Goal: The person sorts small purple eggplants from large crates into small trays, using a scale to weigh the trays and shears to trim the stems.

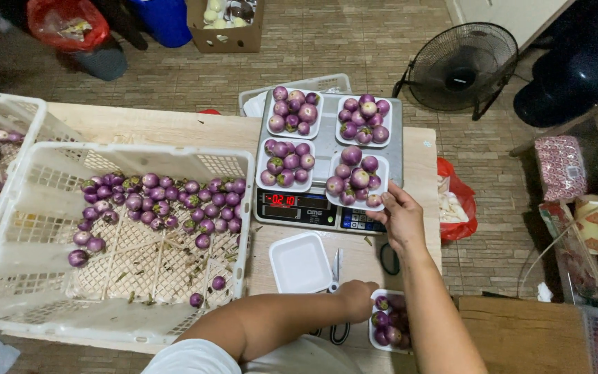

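Hands [401, 216] on eggplant trays [354, 181]

2 bare forearms, no watch, rings or gloves on the left hand [358, 299] or the right hand [401, 220]. Just a white short sleeve [192, 357] at the near left shoulder.

Single head-worn view, looked steeply down from above person's chest. Faced forward across pale wooden table [174, 128] toward brick-patterned floor [327, 41] at far edge. Sat close: own forearms filled near bottom. Grey flat weighing scale [327, 149] lay centre, white slatted plastic crate [119, 228] left, black round floor fan [462, 66] far right. No second view shared scene.
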